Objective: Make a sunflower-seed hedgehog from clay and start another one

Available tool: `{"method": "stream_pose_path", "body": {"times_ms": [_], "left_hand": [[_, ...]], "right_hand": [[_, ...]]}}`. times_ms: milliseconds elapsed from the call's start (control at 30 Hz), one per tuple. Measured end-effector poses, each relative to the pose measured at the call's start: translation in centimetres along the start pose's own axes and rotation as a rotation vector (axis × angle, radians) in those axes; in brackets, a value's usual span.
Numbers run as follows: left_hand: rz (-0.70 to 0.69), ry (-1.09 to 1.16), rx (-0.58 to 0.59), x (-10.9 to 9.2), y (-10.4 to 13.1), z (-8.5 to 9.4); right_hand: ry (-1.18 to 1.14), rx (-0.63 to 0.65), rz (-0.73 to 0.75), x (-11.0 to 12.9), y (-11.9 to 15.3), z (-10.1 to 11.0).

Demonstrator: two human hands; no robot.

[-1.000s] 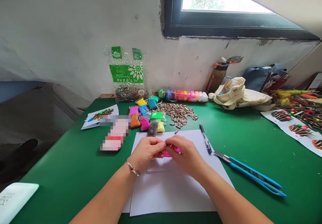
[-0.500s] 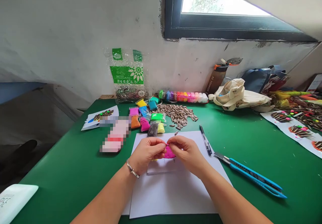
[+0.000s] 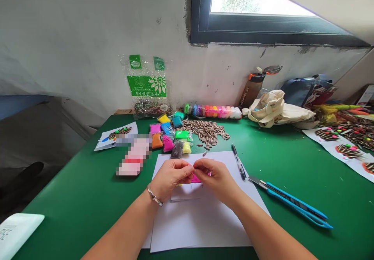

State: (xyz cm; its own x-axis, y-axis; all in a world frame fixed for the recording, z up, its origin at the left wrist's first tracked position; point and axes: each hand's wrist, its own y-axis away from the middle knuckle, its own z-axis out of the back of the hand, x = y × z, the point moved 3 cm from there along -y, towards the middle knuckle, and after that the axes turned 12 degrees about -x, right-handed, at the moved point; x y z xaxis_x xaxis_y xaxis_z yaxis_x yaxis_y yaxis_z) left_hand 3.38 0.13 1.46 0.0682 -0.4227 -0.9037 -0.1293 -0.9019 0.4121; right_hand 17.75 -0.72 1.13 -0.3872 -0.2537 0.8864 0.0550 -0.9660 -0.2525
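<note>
Fingertips meet over the paper, where my left hand (image 3: 172, 179) and my right hand (image 3: 216, 179) are both closed in a pinch. Whatever lies between the fingers is too small and too covered to make out. Just beneath them a flat pink clay shape (image 3: 196, 179) shows on a small white paper (image 3: 185, 196), with short dark lines below it. A bit of yellow peeks out by my left fingers. Larger white sheets (image 3: 204, 229) lie under the small one. Beyond my hands are small clay packets, including a dark one (image 3: 177, 150) and a light yellow one (image 3: 186, 148).
Striped sunflower seeds (image 3: 209, 132) are heaped behind the sheets. To the right lie a pen (image 3: 239, 162) and a blue utility knife (image 3: 295, 205), its blade toward the paper. A seed bag (image 3: 150, 88), bottle (image 3: 253, 90) and cloth bag (image 3: 271, 110) stand along the wall.
My right hand has tilted inward and its fingers have closed more against my left fingertips, covering more of the pink clay. My left hand stays nearly still.
</note>
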Motion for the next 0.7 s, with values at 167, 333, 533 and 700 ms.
{"method": "stream_pose_path", "body": {"times_ms": [167,333,533,700], "left_hand": [[-0.023,-0.015,0.001,0.1,-0.1,0.1],[-0.018,0.008,-0.005,-0.1,-0.1,0.1],[0.038,0.090,-0.045,0.1,-0.4,0.4],[0.005,0.074,-0.024,0.1,-0.5,0.3]], "right_hand": [[0.113,-0.039,0.022,0.1,0.0,0.0],[0.055,-0.047,0.005,-0.3,0.0,0.2],[-0.074,-0.048,-0.119,-0.9,0.0,0.2],[-0.176,-0.008,-0.206,-1.0,-0.1,0.0]]}}
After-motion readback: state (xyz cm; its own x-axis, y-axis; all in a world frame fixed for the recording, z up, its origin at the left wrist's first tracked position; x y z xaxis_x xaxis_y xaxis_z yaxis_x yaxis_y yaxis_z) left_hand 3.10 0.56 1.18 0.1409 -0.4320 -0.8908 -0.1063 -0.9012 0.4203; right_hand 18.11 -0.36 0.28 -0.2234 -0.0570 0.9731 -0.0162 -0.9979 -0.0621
